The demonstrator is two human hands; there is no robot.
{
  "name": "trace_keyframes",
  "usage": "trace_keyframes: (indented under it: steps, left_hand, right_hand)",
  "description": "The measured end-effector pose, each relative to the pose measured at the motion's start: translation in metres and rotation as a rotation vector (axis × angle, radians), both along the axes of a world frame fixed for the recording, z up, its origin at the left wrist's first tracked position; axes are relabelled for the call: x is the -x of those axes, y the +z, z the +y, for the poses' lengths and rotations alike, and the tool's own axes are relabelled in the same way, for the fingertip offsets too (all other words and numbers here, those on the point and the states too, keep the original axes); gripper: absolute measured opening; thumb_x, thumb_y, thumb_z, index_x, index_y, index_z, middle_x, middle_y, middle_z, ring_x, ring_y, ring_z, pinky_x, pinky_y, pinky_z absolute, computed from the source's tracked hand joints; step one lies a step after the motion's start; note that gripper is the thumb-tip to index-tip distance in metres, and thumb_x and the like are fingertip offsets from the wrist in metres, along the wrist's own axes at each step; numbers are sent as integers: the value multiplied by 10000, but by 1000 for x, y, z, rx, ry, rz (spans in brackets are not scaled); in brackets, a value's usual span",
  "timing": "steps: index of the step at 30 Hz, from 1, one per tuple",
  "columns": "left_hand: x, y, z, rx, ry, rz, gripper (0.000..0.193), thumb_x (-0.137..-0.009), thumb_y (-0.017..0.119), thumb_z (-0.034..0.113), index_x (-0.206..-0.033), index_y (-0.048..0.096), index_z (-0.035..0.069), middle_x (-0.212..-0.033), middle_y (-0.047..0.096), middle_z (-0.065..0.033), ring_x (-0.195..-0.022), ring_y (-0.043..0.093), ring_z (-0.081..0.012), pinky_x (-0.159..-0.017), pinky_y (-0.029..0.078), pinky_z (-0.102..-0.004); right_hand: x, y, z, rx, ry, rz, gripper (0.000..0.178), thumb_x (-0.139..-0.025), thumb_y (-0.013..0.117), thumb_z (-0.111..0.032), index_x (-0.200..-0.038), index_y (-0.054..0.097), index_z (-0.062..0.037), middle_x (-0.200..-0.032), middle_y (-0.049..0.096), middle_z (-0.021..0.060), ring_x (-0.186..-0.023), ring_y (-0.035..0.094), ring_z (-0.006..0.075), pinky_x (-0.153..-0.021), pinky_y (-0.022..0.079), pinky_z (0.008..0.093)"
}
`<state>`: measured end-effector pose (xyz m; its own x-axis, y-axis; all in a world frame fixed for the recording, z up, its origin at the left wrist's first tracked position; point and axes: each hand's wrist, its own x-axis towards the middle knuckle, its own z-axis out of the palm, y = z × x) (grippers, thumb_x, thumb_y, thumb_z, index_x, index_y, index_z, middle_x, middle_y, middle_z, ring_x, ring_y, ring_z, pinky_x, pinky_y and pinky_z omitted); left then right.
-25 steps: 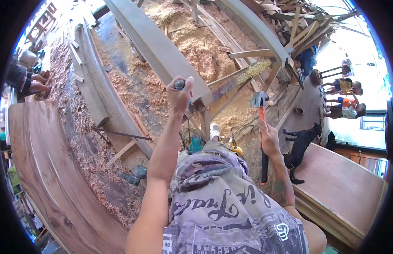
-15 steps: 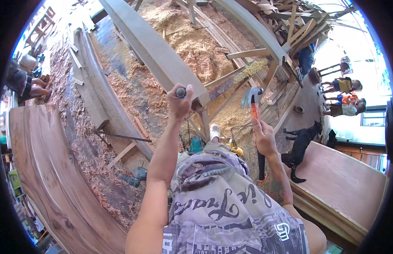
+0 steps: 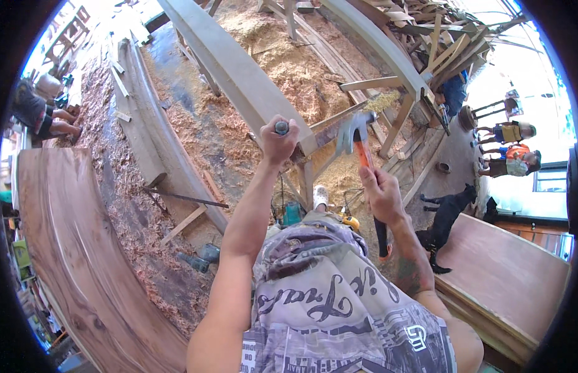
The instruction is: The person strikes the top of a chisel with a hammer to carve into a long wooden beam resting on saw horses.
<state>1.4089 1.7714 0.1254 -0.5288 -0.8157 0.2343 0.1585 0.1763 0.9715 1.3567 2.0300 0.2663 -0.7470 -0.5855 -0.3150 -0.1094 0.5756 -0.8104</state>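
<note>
My left hand is closed around an upright chisel. Only the round dark butt of its handle shows; the blade is hidden below my fist. That fist rests at the near end of a long pale timber beam, close to its squared end. In my right hand is a claw hammer with an orange and black handle, gripped partway along. Its steel head is raised to the right of the chisel, apart from it and slightly blurred.
Wood shavings cover the floor. A curved timber on props lies to the right, a wide brown slab to the left. Power tools sit near my foot. A black dog lies beside a plywood stack; people stand beyond.
The hammer has swung left toward the chisel, and its head has tilted. My left hand keeps its hold on the chisel at the beam's end. The whole view has shifted slightly.
</note>
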Motion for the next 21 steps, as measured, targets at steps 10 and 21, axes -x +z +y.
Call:
trace_keyframes:
  steps: [10,21]
  left_hand:
    - [23,-49,2,-19,-198,125,167,-839,672,41,-713,563,49,-657,559,31,-603,508,-69,-575,450,-255]
    - [43,-10,19,-286,-150,321,174,-835,665,45,-688,572,45,-619,587,8,-563,535,-95,-547,469,-296]
  right_hand:
    - [7,4,-90,-56,396,230,537,-1015,474,-437,-961,617,78,-724,632,232,-693,644,280,-631,476,444]
    - [31,-11,-97,-270,522,223,558,-1007,463,-460,-1022,622,74,-835,656,269,-823,663,312,-700,491,428]
